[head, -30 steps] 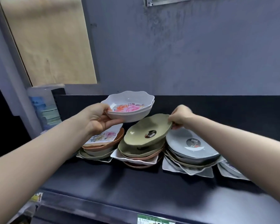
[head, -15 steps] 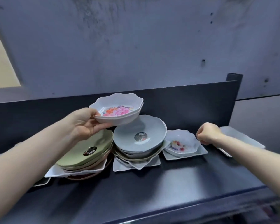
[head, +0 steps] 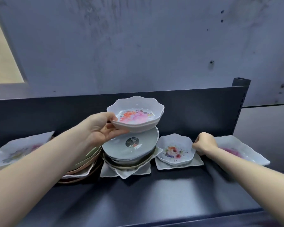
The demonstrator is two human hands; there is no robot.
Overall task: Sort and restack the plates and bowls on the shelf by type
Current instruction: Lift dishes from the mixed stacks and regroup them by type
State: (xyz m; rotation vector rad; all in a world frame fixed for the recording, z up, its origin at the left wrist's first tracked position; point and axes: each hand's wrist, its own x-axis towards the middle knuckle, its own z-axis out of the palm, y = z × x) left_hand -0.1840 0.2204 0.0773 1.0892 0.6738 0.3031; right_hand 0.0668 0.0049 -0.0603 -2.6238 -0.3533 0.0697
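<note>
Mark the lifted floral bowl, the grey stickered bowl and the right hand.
lifted floral bowl (head: 134, 115), head view, painted inside.
grey stickered bowl (head: 120, 149), head view, inner wall.
right hand (head: 205, 143), head view, knuckles.

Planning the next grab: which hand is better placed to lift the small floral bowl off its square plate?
Right. The right hand is curled at the rim of the small floral bowl; the left hand holds stacked floral bowls.

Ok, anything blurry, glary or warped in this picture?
Head view: the white scalloped floral bowl in the left hand is sharp; the white square floral plates at the left and right edges smear; soft sheen on the dark shelf; wide-angle bend stretches the forearms.
</note>
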